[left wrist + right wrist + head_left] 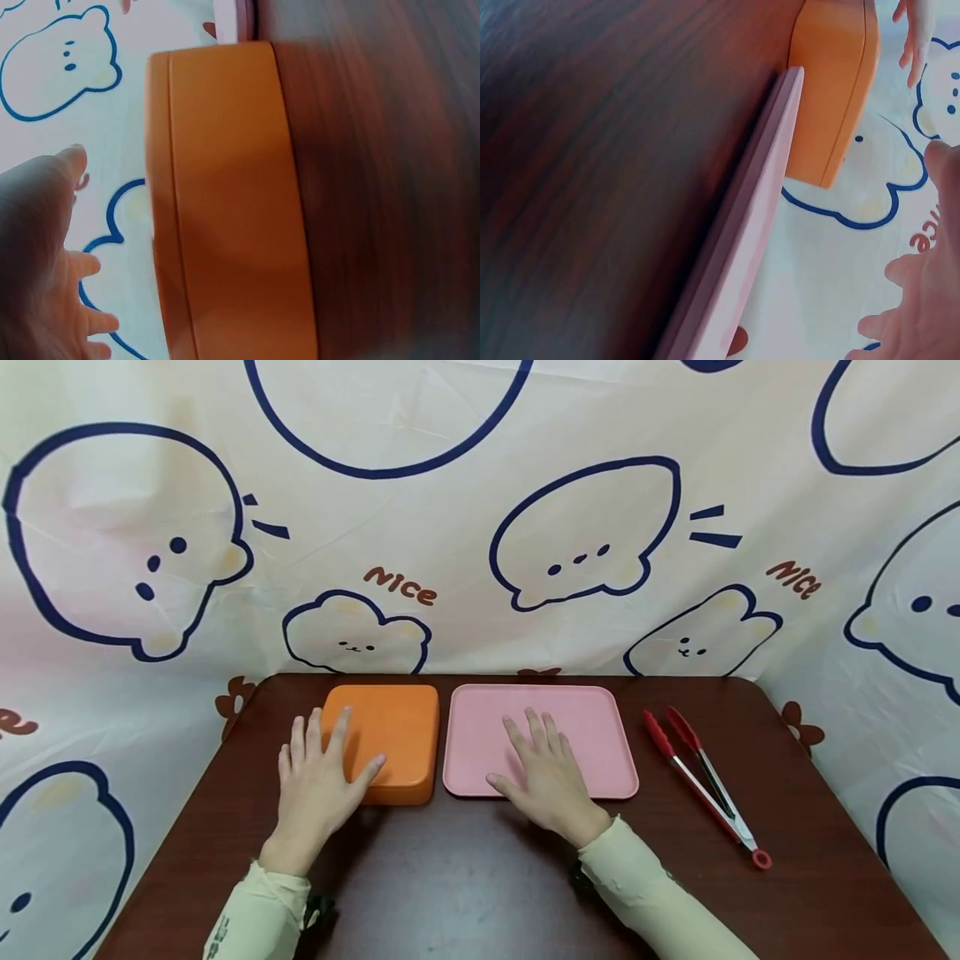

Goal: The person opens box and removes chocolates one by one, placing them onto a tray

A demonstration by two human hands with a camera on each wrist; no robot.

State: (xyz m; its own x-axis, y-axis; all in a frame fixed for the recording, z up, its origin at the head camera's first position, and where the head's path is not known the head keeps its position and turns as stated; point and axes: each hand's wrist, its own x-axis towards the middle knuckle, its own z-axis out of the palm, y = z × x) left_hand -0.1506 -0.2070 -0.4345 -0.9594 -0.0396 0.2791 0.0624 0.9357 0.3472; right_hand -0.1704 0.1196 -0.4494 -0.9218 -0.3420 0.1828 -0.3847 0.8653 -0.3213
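My left hand (pixel 313 793) hovers over the left part of an orange box (pixel 401 727), fingers spread and holding nothing. In the left wrist view a seam runs along the side of the box (pixel 236 202) near its top, and the hand (pixel 37 247) is apart from it. Over the pink tray (pixel 471 735), a shallow one with a raised rim, my right hand (pixel 553 781) is held with its fingers spread. The right wrist view shows a gap between this hand (pixel 922 292) and the tray (pixel 757 217).
Red-tipped metal tongs (pixel 705 785) lie slightly spread on the table to the right of the tray. The dark brown wooden table (pixel 465 877) backs onto a white curtain (pixel 465 527) with blue cartoon outlines, which also hangs along both sides.
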